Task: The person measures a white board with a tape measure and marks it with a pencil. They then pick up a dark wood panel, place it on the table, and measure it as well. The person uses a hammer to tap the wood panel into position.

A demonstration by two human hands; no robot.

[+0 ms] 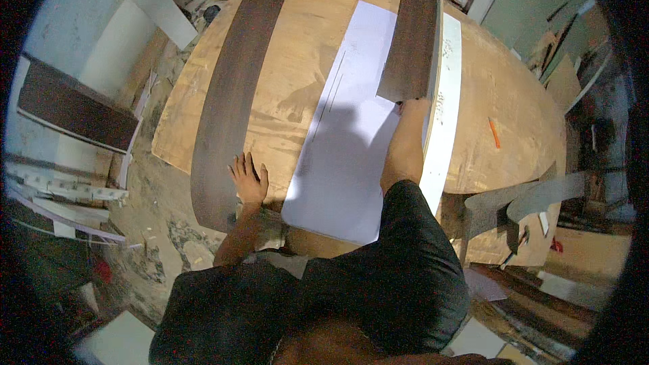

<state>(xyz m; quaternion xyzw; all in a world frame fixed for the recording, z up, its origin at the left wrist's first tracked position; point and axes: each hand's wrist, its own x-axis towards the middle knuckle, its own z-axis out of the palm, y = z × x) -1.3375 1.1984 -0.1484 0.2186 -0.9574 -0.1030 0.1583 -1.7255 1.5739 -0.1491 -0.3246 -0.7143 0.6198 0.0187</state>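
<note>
My left hand (249, 181) lies with fingers spread at the right edge of a long dark brown wood-grain strip (233, 88). This strip runs lengthwise on the left of the table. Farther right, my right hand (411, 108) is closed at the near end of a second dark brown strip (411, 40); its fingers are mostly hidden. Beneath that strip lies a pale white sheet (338, 182) with a rounded near corner and thin dark lines along its left side. A narrow white strip (446, 94) with small marks runs along the right.
Everything rests on a large worn plywood tabletop (304, 47). An orange pencil-like stick (494, 133) lies on its right part. Grey curved pieces (520, 203) and a hammer-like tool (517, 247) are at the lower right. Boards lean at the left (74, 105) and right.
</note>
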